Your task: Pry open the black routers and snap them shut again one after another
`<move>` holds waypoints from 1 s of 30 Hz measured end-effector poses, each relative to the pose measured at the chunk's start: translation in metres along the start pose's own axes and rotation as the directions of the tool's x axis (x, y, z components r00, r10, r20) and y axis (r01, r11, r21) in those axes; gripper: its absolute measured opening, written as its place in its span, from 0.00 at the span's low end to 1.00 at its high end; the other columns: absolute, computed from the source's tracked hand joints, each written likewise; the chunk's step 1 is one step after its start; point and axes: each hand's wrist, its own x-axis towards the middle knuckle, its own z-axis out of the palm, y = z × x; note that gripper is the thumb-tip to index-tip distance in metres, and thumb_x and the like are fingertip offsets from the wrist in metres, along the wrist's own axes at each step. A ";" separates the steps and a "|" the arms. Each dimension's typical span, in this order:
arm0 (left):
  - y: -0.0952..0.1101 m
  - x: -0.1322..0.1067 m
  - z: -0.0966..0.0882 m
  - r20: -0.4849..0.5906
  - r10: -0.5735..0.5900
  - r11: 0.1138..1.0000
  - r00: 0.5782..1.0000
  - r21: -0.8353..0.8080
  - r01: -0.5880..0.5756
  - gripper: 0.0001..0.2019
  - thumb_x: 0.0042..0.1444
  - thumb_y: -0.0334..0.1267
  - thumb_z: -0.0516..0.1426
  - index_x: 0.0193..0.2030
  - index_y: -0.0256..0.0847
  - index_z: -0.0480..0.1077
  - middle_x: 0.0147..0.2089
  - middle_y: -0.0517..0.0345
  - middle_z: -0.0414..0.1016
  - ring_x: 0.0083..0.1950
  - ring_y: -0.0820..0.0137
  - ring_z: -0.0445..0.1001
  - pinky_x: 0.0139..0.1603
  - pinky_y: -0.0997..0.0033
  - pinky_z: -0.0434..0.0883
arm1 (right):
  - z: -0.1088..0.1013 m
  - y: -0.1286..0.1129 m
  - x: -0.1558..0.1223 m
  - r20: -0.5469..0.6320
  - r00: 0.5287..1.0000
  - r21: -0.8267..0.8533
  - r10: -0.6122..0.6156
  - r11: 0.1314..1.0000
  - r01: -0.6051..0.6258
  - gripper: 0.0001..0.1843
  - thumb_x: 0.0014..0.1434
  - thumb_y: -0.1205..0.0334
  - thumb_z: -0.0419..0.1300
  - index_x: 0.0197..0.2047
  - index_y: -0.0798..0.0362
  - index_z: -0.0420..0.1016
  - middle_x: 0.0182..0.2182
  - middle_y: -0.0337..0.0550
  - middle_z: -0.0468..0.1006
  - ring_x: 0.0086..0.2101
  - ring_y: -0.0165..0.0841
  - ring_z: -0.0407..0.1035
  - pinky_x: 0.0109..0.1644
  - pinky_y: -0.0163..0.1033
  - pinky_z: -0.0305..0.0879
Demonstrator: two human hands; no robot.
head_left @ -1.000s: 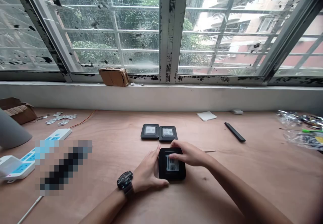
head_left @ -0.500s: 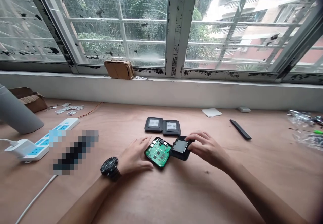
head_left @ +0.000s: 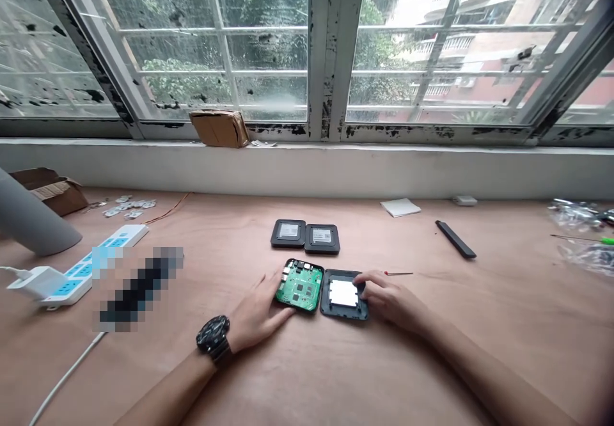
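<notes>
A small black device lies opened in two halves on the wooden table (head_left: 432, 362). The half with the green circuit board (head_left: 300, 284) is on the left, and my left hand (head_left: 256, 311) rests against its left edge with fingers stretched out. The black cover (head_left: 343, 294), inner side up with a white pad, lies flat to its right. My right hand (head_left: 391, 298) rests on the cover's right edge, fingers curled over it. Two closed black devices (head_left: 305, 236) sit side by side just behind.
A white and blue power strip (head_left: 84, 266) with a plug lies at the left, near a cardboard box (head_left: 52, 190). A black bar (head_left: 455, 239), white pad (head_left: 401, 207), thin red-tipped tool (head_left: 398, 274) and plastic bags (head_left: 582, 234) lie to the right. A brown parcel (head_left: 219, 128) sits on the sill.
The closed device was pulled apart. My right hand lifted the cover off, turned it over and laid it flat to the right of the circuit-board half. My left hand stayed beside the board.
</notes>
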 end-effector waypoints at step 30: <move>-0.020 -0.019 -0.021 0.093 0.039 0.990 0.995 0.128 -0.051 0.56 0.58 0.64 0.61 0.79 0.45 0.29 0.79 0.44 0.41 0.77 0.47 0.48 0.75 0.44 0.51 | -0.031 -0.001 -0.001 0.040 0.980 0.105 0.197 0.974 -0.200 0.12 0.70 0.58 0.56 0.53 0.44 0.76 0.59 0.48 0.72 0.56 0.42 0.72 0.60 0.49 0.71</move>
